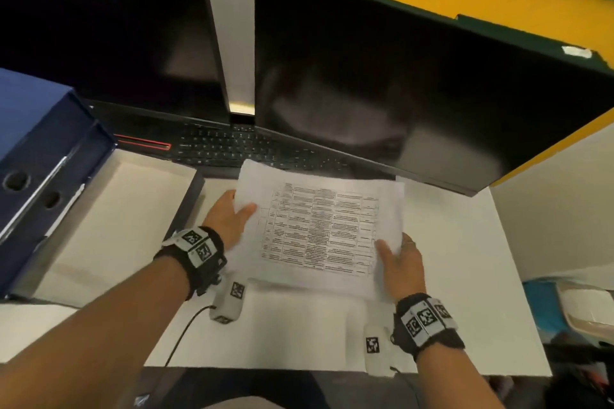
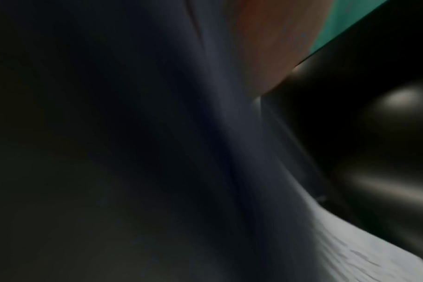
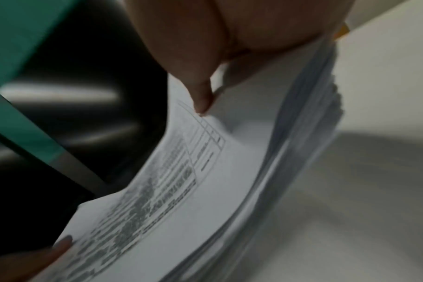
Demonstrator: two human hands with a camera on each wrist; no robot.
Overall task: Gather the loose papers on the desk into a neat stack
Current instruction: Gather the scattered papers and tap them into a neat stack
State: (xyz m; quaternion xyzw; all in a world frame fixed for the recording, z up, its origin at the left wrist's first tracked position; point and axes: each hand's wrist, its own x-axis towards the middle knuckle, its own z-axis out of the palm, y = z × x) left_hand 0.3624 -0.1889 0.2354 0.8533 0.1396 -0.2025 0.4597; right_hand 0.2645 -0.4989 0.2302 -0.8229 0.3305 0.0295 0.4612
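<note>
Above the white desk (image 1: pixel 465 276), the left hand (image 1: pixel 229 219) and right hand (image 1: pixel 400 266) each pinch an end of the papers (image 1: pixel 319 226); uneven edges could let sheets slide out if either pinch loosens.

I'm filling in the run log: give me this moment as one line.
left hand: grips paper stack left edge | right hand: grips right edge | stack: lifted, bowed
</note>
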